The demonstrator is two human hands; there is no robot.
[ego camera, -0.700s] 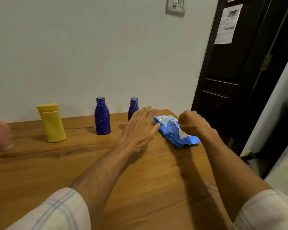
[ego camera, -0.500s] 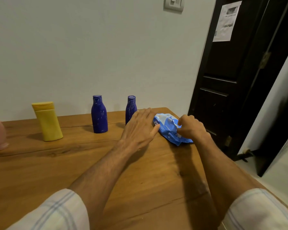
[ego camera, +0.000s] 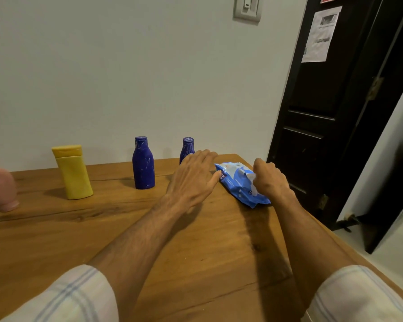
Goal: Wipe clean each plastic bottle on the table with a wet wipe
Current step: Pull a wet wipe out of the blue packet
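1. Blue wipes pack [ego camera: 236, 185] lies flat by the table's [ego camera: 102, 228] far right corner, with a white flap on top.
2. Right grip [ego camera: 269, 180] is clenched on the pack's top. Left grip [ego camera: 191, 180] is flat and relaxed, thumb touching the pack's left end.
3. Bottles are upright, opaque and untouched: small blue bottle [ego camera: 187, 146] just behind the left grip, then big blue bottle [ego camera: 143, 166], yellow bottle [ego camera: 73, 175] and a blurry pink bottle [ego camera: 0, 189] further left.
4. Pale wall [ego camera: 126, 66] behind, dark door [ego camera: 330, 117] on the right.

Four plastic bottles on my bench [ego camera: 56, 240]: one taller blue bottle [ego camera: 143, 166], one smaller blue bottle [ego camera: 187, 147], one yellow bottle [ego camera: 73, 175], one pink bottle [ego camera: 0, 189] cut by the frame edge. One wipe pack [ego camera: 236, 184]. Two hands, my left hand [ego camera: 191, 180] and right hand [ego camera: 269, 180]. One wall switch [ego camera: 247, 8], one door [ego camera: 330, 112], one printed sheet [ego camera: 320, 34] on it.
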